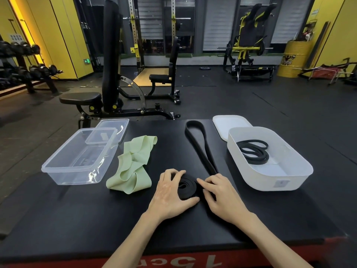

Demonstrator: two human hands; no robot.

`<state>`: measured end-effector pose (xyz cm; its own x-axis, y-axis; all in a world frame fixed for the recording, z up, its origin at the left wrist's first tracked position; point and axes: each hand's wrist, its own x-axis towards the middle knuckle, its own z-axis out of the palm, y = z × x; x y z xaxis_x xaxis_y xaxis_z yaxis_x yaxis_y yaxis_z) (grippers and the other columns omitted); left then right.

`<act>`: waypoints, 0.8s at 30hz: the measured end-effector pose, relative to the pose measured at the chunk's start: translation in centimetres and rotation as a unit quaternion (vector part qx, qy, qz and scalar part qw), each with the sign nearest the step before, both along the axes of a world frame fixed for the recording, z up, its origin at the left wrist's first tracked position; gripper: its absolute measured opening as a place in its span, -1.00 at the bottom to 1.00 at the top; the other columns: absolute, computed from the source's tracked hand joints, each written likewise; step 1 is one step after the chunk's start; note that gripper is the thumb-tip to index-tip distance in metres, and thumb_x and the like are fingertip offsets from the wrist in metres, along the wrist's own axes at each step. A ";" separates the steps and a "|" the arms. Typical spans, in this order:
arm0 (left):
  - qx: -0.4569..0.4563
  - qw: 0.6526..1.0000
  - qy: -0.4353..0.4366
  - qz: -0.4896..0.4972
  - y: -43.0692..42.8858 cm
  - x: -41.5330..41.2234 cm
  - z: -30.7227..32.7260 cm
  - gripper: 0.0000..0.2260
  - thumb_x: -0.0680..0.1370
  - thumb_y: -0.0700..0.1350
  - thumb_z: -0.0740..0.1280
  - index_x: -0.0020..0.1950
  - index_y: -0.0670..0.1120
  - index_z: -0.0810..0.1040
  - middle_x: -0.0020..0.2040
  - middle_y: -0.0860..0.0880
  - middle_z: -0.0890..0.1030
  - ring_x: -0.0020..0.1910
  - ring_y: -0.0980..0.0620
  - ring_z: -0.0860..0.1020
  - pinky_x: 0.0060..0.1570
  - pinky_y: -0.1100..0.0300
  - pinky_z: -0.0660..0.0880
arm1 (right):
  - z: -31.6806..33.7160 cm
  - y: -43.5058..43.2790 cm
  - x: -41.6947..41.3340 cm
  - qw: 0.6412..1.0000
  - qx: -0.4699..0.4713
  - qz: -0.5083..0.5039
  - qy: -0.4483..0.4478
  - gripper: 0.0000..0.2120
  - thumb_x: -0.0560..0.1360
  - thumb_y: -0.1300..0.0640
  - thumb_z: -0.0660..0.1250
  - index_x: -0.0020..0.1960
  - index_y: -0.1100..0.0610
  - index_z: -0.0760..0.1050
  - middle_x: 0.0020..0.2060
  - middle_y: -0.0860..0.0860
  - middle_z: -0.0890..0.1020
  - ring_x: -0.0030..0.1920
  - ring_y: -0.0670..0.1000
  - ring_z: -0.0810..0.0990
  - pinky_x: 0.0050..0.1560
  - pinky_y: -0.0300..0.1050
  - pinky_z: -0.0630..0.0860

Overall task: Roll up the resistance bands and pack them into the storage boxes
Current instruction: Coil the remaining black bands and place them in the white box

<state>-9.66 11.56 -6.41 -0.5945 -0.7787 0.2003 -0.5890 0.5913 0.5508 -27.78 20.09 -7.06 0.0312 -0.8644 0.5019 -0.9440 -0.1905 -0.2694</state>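
Left hand [170, 192], right hand [222, 196] around flat, matte-black, half-coiled band [188, 185]

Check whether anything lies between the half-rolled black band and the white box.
Nothing visible blocks it. Only the right hand, which holds the roll with the left hand, lies on that side. The white box is open, its lid behind it; a coiled band lies in its far half.
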 end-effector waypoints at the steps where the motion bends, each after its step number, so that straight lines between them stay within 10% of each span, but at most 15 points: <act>1: 0.031 0.999 0.014 -0.033 -0.3 0.5 0.1 -0.21 0.32 0.30 0.38 0.48 0.07 0.24 0.34 0.17 0.20 0.39 0.16 0.18 0.40 0.25 0.20 | 0.0 0.0 -0.1 1.000 0.003 -0.002 -0.002 -0.65 0.48 0.17 0.24 0.23 0.06 0.57 -0.14 -0.07 0.54 -0.08 -0.05 0.47 0.08 -0.20 0.39; 6: 0.067 0.994 0.047 -0.073 -0.9 1.5 0.2 -0.25 0.39 0.13 0.48 0.49 0.08 0.21 0.37 0.22 0.28 0.39 0.25 0.23 0.40 0.28 0.20 | 0.1 0.4 -0.6 0.999 0.034 -0.007 -0.001 -0.56 0.48 0.21 0.17 0.33 -0.01 0.49 -0.16 -0.07 0.46 -0.08 -0.07 0.40 0.07 -0.31 0.30; 16: 0.009 0.999 0.012 0.035 0.2 0.3 0.1 -0.14 0.19 0.44 0.40 0.41 0.18 0.25 0.10 0.16 0.28 0.21 0.18 0.27 0.27 0.23 0.35 | -0.3 0.5 0.2 0.999 -0.008 -0.015 0.044 -0.70 0.43 0.16 0.31 0.15 0.13 0.57 -0.17 -0.09 0.53 -0.12 -0.05 0.47 -0.11 -0.21 0.25; 24: 0.054 0.994 0.044 -0.089 -0.7 1.3 0.2 -0.18 0.31 0.18 0.47 0.50 0.14 0.19 0.40 0.30 0.22 0.40 0.30 0.17 0.44 0.19 0.19 | -0.1 0.9 0.2 0.999 -0.019 -0.038 0.015 -0.69 0.42 0.13 0.30 0.16 0.01 0.59 -0.17 -0.16 0.53 -0.06 -0.09 0.48 0.00 -0.12 0.31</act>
<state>-8.35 10.83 -6.22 -0.7084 -0.6830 0.1780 -0.4282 0.6163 0.6609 -27.62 20.98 -7.14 -0.0173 -0.8456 0.5335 -0.9637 -0.1282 -0.2344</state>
